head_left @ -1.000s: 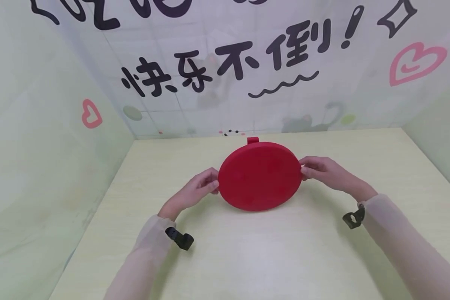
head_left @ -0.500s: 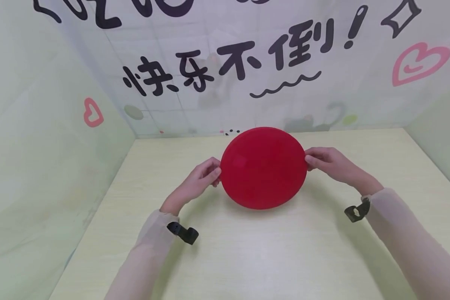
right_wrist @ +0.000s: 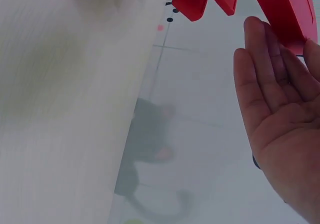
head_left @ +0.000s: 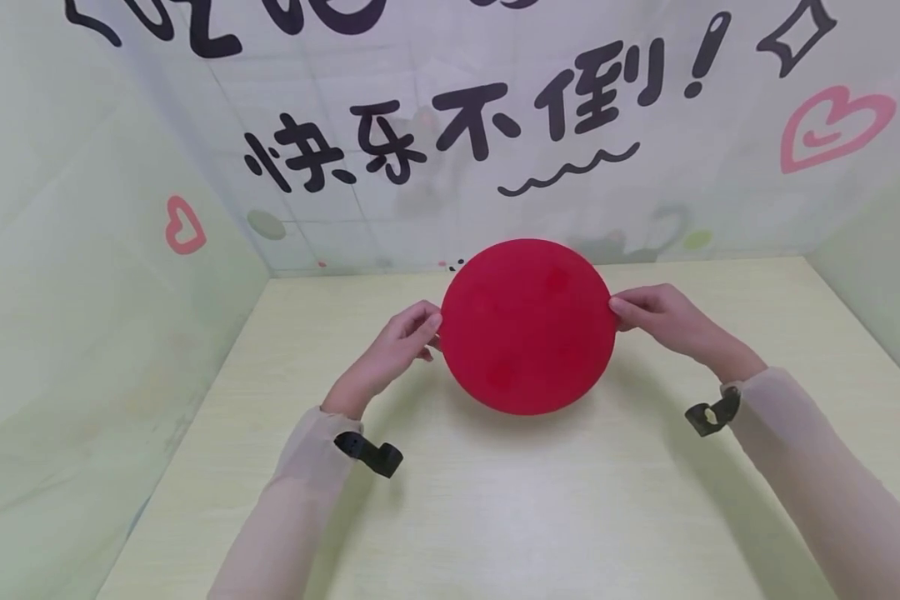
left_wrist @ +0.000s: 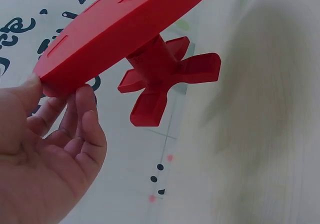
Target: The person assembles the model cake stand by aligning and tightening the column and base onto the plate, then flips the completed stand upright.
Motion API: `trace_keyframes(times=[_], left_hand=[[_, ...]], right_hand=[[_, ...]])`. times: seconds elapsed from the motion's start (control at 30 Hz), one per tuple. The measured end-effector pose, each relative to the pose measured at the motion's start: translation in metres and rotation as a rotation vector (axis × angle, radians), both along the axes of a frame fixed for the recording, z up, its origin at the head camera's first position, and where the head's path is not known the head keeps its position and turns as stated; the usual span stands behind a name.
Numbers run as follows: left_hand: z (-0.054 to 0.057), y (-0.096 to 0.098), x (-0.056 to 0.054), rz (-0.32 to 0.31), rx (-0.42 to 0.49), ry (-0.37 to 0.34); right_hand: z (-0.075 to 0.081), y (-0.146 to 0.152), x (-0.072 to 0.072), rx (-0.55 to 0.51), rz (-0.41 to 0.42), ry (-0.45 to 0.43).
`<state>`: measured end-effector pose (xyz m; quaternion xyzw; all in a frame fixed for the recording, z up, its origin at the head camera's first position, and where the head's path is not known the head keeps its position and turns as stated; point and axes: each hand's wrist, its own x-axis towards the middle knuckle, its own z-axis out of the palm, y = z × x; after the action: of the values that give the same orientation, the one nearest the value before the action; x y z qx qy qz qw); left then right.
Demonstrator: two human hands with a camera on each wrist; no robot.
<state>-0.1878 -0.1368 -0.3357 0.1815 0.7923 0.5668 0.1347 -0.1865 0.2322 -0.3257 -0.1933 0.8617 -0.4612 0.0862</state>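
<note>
A red pedestal stand with a round top is held up at the back middle of the table, its flat face tilted towards me. On the left rim my left hand pinches it, thumb above and fingers underneath. My right hand does the same at the opposite rim; its fingers look fairly straight in the right wrist view. Under the top, the left wrist view shows a short post with several splayed feet, which hang apart from the table. The head view hides post and feet behind the disc.
The pale wooden table meets a printed cloth backdrop just behind the stand. Cloth side walls bound the left and right. Black camera mounts sit at both wrists.
The stand has risen and its top has tipped up to show more of its face. Both hands have moved up with it. A foot that showed behind the top rim is now hidden.
</note>
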Motion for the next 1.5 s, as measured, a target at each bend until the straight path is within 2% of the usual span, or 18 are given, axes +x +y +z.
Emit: trace_keyframes(times=[0.27, 0.4, 0.5, 0.67, 0.87, 1.27, 1.5], left_hand=[[0.005, 0.003, -0.002, 0.076, -0.028, -0.094], [0.006, 0.005, -0.004, 0.086, -0.024, -0.120], [0.005, 0.006, -0.006, 0.082, -0.021, -0.136], [0.003, 0.007, -0.009, 0.113, -0.038, -0.185], [-0.002, 0.008, -0.011, 0.150, -0.041, -0.251], [-0.016, 0.004, -0.014, 0.144, -0.056, -0.250], [-0.019, 0.005, -0.014, 0.160, -0.067, -0.248]], right_hand=[[0.001, -0.005, -0.002, -0.058, -0.026, -0.056], [0.002, -0.006, -0.001, -0.059, -0.048, -0.079], [0.002, -0.007, -0.001, -0.052, -0.068, -0.082], [-0.002, -0.009, -0.001, -0.056, -0.097, -0.101], [-0.008, -0.009, 0.000, -0.084, -0.091, -0.142], [-0.022, -0.011, 0.008, -0.124, -0.073, -0.201], [-0.027, -0.012, 0.012, -0.137, -0.064, -0.193]])
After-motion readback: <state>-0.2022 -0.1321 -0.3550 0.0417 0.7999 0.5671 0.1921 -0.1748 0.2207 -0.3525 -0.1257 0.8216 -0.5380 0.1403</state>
